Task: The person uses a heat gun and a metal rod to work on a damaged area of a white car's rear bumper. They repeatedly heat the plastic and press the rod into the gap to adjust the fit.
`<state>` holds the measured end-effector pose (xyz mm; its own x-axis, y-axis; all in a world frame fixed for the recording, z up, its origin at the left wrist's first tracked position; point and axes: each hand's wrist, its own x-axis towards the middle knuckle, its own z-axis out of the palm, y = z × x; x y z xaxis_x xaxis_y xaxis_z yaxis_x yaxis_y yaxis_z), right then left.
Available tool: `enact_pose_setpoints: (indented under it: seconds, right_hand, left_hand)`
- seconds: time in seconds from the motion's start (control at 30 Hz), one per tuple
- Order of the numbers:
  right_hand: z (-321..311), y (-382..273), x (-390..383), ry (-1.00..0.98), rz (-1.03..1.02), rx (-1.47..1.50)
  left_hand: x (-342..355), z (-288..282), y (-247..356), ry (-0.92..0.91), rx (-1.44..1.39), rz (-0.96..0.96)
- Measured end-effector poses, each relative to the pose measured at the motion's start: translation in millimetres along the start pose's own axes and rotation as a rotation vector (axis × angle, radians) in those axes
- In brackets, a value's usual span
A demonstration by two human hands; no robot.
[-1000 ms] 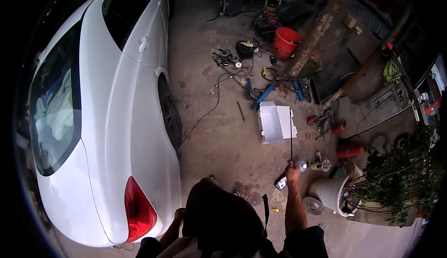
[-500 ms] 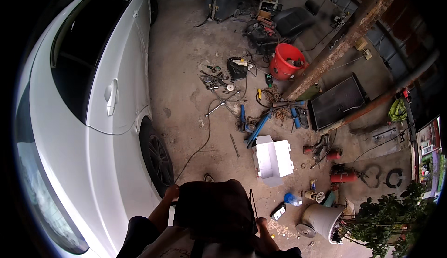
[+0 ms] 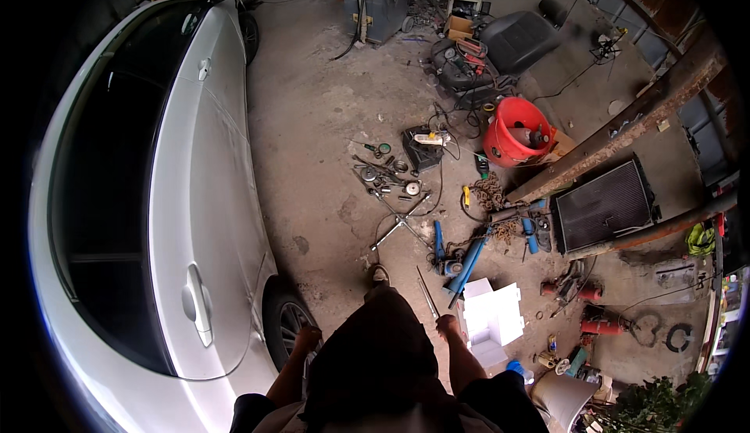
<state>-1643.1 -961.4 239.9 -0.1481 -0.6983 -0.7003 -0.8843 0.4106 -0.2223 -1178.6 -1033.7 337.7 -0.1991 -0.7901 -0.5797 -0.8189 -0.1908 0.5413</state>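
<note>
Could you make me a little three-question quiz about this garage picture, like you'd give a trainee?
1. True or false: the right hand holds a thin metal rod.
2. Which thing lies closest to the right hand? A) red bucket B) white box C) radiator
3. What is the left hand nearest to?

Key: 1 true. 2 B. 3 the rear wheel of the white car; whether it touches cannot be told.
</note>
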Motion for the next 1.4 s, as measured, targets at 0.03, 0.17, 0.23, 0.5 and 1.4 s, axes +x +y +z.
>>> enact_pose_setpoints:
  seconds: [0.03,0.17,0.23,0.5,1.4]
  right_hand:
    - [-42.8,-30.9,49.2,0.144,-0.274,-0.349]
    - [-235.0,-162.8,146.2,0.399,-0.09,0.458]
    - [-316.4,-217.4,178.8,0.413,-0.327,0.628]
    - [-367.8,-348.4,244.8,0.229,-0.46,0.288]
    - [-521.4,-509.8,407.0,0.341,-0.273,1.068]
  left_hand:
    - [1.7,-9.5,-36.2,-0.036,-0.235,-0.288]
    - [-10.9,-57.8,-37.7,0.182,-0.783,-0.68]
    - [8.5,-77.6,-32.4,0.235,-1.005,-0.788]
    - [159.7,-164.4,-35.2,0.145,-0.14,-0.267]
    - [633.0,-475.2,371.6,-0.196,0.349,0.892]
